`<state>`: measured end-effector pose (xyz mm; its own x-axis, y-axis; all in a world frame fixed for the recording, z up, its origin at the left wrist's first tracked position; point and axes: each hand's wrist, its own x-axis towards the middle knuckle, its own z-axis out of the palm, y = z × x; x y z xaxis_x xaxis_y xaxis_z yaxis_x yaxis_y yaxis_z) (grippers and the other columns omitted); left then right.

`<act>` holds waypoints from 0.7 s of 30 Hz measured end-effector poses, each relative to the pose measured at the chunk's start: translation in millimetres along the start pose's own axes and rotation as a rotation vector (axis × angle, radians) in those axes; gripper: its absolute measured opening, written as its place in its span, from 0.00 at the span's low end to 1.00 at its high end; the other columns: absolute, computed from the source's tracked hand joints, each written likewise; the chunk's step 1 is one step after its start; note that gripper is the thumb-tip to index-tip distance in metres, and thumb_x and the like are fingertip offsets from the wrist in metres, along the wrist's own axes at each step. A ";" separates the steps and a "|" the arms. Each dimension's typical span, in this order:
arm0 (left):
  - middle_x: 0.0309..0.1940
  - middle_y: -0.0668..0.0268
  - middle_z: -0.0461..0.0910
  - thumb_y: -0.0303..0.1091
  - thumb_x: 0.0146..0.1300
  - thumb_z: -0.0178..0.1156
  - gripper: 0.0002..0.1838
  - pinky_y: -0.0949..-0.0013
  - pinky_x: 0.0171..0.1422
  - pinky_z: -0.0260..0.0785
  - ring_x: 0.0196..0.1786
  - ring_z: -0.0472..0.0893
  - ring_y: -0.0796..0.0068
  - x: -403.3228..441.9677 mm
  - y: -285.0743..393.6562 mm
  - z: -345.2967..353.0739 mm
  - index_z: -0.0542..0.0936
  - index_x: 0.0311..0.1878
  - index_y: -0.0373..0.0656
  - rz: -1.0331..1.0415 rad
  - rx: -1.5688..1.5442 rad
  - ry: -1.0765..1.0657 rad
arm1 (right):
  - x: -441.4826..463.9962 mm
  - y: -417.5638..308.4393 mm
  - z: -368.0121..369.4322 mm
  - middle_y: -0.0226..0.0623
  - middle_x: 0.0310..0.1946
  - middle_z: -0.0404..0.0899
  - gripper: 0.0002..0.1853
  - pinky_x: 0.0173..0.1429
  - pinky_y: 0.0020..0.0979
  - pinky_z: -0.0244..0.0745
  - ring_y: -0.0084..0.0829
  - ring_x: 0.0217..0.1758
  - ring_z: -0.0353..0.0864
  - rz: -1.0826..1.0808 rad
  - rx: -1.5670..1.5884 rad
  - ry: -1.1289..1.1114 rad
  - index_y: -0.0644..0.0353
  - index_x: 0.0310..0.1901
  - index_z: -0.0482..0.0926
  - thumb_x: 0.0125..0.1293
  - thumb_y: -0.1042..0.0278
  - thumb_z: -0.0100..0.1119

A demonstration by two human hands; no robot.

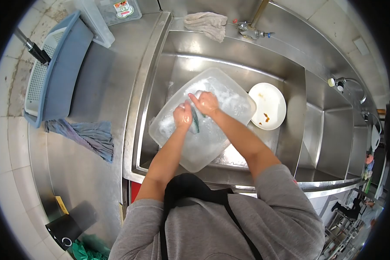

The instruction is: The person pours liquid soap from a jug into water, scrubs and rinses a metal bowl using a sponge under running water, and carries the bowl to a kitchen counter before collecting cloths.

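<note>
A translucent plastic tub or lid (182,149) with white suds lies tilted in the steel sink (229,50). Over its middle, my left hand (183,116) is closed on a green scouring pad (195,121), which hangs down beside the fingers. Close by on the right, my right hand (206,103) is curled, wet and sudsy, its fingertips near the left hand; what it grips among the suds is too small to tell. A white round plate (268,104) with brown food scraps sits in the sink, right of the tub.
Taps (249,31) and a beige cloth (206,24) are at the sink's back edge. Left stand a blue basin (67,73), a blue-grey cloth (89,136) and clear containers (121,11). More sink basins (333,125) lie right. A person (368,214) is far off at lower right.
</note>
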<state>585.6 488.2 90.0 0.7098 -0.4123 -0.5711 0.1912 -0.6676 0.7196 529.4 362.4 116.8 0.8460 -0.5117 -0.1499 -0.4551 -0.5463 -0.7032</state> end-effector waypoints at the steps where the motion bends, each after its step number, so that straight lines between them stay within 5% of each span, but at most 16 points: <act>1: 0.57 0.55 0.63 0.50 0.51 0.56 0.29 0.54 0.55 0.58 0.59 0.63 0.61 -7.6 9.2 -4.0 0.67 0.53 0.40 0.017 0.186 0.038 | 1.8 4.4 -6.5 0.51 0.39 0.74 0.23 0.48 0.45 0.62 0.45 0.44 0.71 -0.062 -0.185 0.001 0.57 0.38 0.75 0.52 0.44 0.54; 2: 0.59 0.55 0.61 0.50 0.50 0.58 0.32 0.52 0.56 0.57 0.61 0.62 0.60 -17.5 11.9 -1.2 0.65 0.55 0.42 0.058 0.318 0.133 | 2.1 9.9 -14.3 0.52 0.46 0.72 0.25 0.51 0.48 0.59 0.45 0.51 0.69 -0.123 -0.370 0.003 0.56 0.43 0.74 0.52 0.44 0.54; 3: 0.60 0.55 0.59 0.51 0.49 0.59 0.34 0.50 0.57 0.56 0.62 0.60 0.60 -26.3 10.9 3.2 0.64 0.56 0.43 0.099 0.450 0.228 | 0.2 17.3 -24.8 0.48 0.59 0.58 0.31 0.57 0.54 0.51 0.46 0.60 0.57 -0.097 -0.394 -0.117 0.53 0.54 0.65 0.50 0.46 0.56; 6: 0.63 0.55 0.54 0.53 0.45 0.61 0.42 0.45 0.61 0.51 0.65 0.54 0.58 -54.9 -10.1 19.8 0.57 0.62 0.47 0.167 0.941 0.200 | -20.7 60.8 -4.6 0.45 0.59 0.55 0.32 0.58 0.54 0.52 0.46 0.59 0.56 -0.279 -0.714 0.188 0.53 0.55 0.64 0.49 0.48 0.57; 7: 0.63 0.53 0.53 0.55 0.47 0.59 0.43 0.42 0.63 0.46 0.67 0.49 0.52 -51.9 -31.5 22.4 0.55 0.64 0.48 0.158 0.915 0.115 | -28.9 62.2 -0.3 0.45 0.62 0.49 0.32 0.60 0.51 0.54 0.46 0.59 0.57 -0.109 -0.735 0.028 0.54 0.58 0.62 0.50 0.53 0.56; 9: 0.64 0.53 0.52 0.58 0.50 0.54 0.41 0.45 0.64 0.47 0.65 0.54 0.52 -5.6 -106.9 33.8 0.56 0.64 0.48 -0.017 0.740 -0.225 | -33.8 102.5 36.3 0.47 0.60 0.57 0.25 0.57 0.49 0.58 0.46 0.58 0.60 0.137 -0.619 -0.137 0.56 0.55 0.67 0.54 0.60 0.52; 10: 0.62 0.53 0.56 0.58 0.52 0.51 0.37 0.50 0.63 0.51 0.63 0.58 0.55 -7.5 -108.4 34.9 0.60 0.62 0.48 0.033 0.923 -0.306 | -39.8 104.0 41.3 0.47 0.54 0.64 0.20 0.57 0.47 0.59 0.44 0.55 0.64 0.160 -0.666 -0.305 0.57 0.51 0.71 0.55 0.62 0.49; 12: 0.59 0.55 0.61 0.56 0.57 0.45 0.31 0.57 0.60 0.57 0.58 0.65 0.59 -9.8 -110.2 37.1 0.64 0.59 0.47 0.052 1.006 -0.264 | -52.8 102.8 61.4 0.46 0.45 0.73 0.15 0.56 0.44 0.61 0.41 0.48 0.71 0.072 -0.727 -0.438 0.58 0.45 0.76 0.57 0.65 0.47; 13: 0.57 0.56 0.64 0.55 0.58 0.43 0.29 0.59 0.59 0.59 0.56 0.67 0.61 -5.0 -114.9 45.2 0.65 0.58 0.46 0.022 0.900 -0.144 | -56.9 104.1 80.7 0.45 0.42 0.75 0.14 0.56 0.43 0.62 0.39 0.45 0.73 -0.036 -0.746 -0.401 0.59 0.43 0.76 0.57 0.65 0.46; 15: 0.53 0.57 0.68 0.51 0.61 0.41 0.26 0.63 0.56 0.61 0.54 0.70 0.64 9.8 -127.0 62.7 0.67 0.56 0.43 -0.099 0.138 -0.044 | -59.5 100.6 110.7 0.44 0.37 0.78 0.13 0.55 0.40 0.63 0.35 0.39 0.77 -0.256 -0.786 -0.335 0.60 0.38 0.78 0.57 0.66 0.46; 17: 0.50 0.59 0.71 0.48 0.62 0.41 0.25 0.65 0.54 0.63 0.52 0.70 0.67 24.5 -133.4 76.2 0.68 0.54 0.40 -0.261 -1.168 -0.066 | -56.2 75.0 106.0 0.40 0.30 0.80 0.16 0.47 0.37 0.68 0.33 0.34 0.79 -0.445 -0.560 -0.293 0.63 0.37 0.78 0.55 0.59 0.53; 20: 0.47 0.61 0.72 0.46 0.61 0.43 0.24 0.68 0.52 0.63 0.49 0.70 0.69 -41.9 -32.3 43.4 0.69 0.52 0.36 -0.185 -1.045 0.025 | -64.1 4.0 50.7 0.38 0.25 0.77 0.16 0.40 0.28 0.70 0.27 0.26 0.73 0.243 0.771 0.253 0.65 0.34 0.77 0.56 0.57 0.56; 21: 0.42 0.60 0.73 0.46 0.59 0.46 0.24 0.67 0.48 0.65 0.45 0.73 0.68 -16.3 -58.2 51.3 0.70 0.50 0.35 -0.110 -0.999 0.107 | -56.7 8.6 50.9 0.36 0.21 0.75 0.20 0.35 0.26 0.68 0.24 0.25 0.69 0.235 0.770 0.289 0.66 0.30 0.76 0.54 0.52 0.59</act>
<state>528.2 501.9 37.2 0.7017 -0.2896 -0.6510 0.7046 0.1468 0.6942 491.7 420.4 83.9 0.6015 -0.7613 -0.2419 -0.2059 0.1448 -0.9678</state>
